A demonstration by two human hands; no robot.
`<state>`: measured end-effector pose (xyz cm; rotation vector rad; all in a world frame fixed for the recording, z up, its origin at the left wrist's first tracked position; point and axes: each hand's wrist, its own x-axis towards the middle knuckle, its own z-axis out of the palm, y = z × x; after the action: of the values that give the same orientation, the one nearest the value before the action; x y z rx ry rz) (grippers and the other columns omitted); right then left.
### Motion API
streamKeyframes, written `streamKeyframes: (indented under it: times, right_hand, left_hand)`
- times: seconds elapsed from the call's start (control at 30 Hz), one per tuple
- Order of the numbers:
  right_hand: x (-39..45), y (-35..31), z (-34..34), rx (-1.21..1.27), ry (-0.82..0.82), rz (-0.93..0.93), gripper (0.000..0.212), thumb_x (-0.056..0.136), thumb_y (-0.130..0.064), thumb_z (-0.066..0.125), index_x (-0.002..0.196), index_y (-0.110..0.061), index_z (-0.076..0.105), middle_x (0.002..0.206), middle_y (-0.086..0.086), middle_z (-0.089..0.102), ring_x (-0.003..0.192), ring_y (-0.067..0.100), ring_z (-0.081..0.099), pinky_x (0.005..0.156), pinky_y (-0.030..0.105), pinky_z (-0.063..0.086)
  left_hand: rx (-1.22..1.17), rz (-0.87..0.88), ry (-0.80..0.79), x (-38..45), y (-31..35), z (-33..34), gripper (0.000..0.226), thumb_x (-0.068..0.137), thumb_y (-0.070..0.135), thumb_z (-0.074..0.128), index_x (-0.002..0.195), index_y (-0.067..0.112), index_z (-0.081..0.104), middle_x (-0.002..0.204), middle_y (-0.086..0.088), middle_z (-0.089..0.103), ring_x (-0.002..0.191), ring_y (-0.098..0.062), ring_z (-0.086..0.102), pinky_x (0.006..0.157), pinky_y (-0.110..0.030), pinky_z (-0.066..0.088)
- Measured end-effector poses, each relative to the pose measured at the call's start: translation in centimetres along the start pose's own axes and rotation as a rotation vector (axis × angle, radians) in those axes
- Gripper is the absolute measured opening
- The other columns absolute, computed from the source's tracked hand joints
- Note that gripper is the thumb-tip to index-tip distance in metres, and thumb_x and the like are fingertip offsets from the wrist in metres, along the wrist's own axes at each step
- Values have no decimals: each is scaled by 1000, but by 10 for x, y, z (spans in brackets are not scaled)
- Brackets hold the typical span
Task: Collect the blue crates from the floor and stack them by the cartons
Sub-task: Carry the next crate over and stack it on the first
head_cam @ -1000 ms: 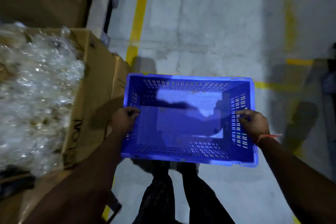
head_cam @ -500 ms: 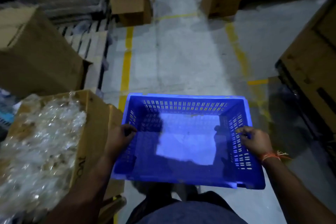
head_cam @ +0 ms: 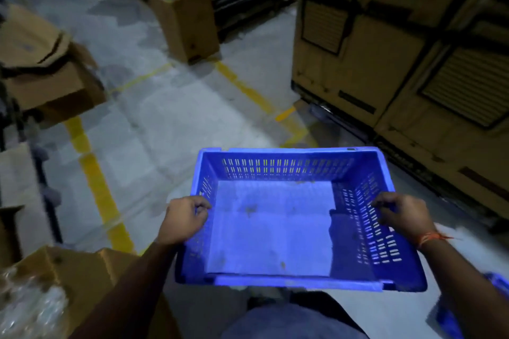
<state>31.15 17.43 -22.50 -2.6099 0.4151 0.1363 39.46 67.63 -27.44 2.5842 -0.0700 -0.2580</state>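
Observation:
An empty blue crate [head_cam: 275, 231] with slotted walls is held level in front of me, above the floor. My left hand [head_cam: 184, 219] grips its left rim, fingers curled over the edge. My right hand [head_cam: 402, 215] grips the right rim the same way; an orange thread is tied on that wrist. Part of another blue crate [head_cam: 495, 287] shows at the lower right edge, mostly hidden behind my right arm. Tall stacked cartons [head_cam: 385, 44] rise at the right.
A carton filled with clear plastic wrap [head_cam: 41, 292] sits at the lower left. More cartons stand at the left [head_cam: 46, 71] and at the back centre [head_cam: 187, 19]. Yellow floor lines [head_cam: 96, 187] cross the grey concrete floor.
The view has swung to the right and lifted: the plastic-filled carton slid to the lower left, and the tall cartons came into view at the right. Both hands kept their hold on the crate.

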Motion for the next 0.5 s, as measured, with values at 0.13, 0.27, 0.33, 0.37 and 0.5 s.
streamKeyframes:
  times: [0.13,0.27,0.33,0.37,0.5]
  right_hand:
    - [-73,30,-13,42,80,202,33,72,-2,72,75,-35,68,71,-4,73,71,15,67,70,24,41]
    - [-157,66,-20,97,195,412,29,72,-1,70,72,-30,70,63,-2,71,58,-15,58,58,4,39]
    - [-200,90,-21,121,258,518,27,71,-2,69,70,-29,71,62,-2,71,56,-21,55,56,0,38]
    - [-222,103,-21,140,288,580,27,71,-3,68,69,-30,70,62,-3,71,55,-16,57,56,3,39]
    - [-309,145,-26,229,422,751,31,72,-5,64,67,-35,69,66,-7,73,56,-3,64,61,18,49]
  left_hand:
    - [28,126,-95,13,34,14,16,66,32,55,74,34,69,62,9,69,59,-10,67,68,-27,56]
    - [59,318,-188,9,86,40,20,66,31,56,77,26,73,60,7,69,60,-11,68,65,-25,53]
    - [61,417,-237,5,117,56,21,66,32,58,78,26,74,66,7,71,65,-11,68,66,-24,50]
    - [68,456,-267,2,134,65,18,66,32,59,77,29,74,69,8,72,69,-11,68,68,-24,49]
    - [68,569,-357,-21,209,103,20,75,18,72,72,38,69,79,13,74,77,-4,67,74,-22,48]
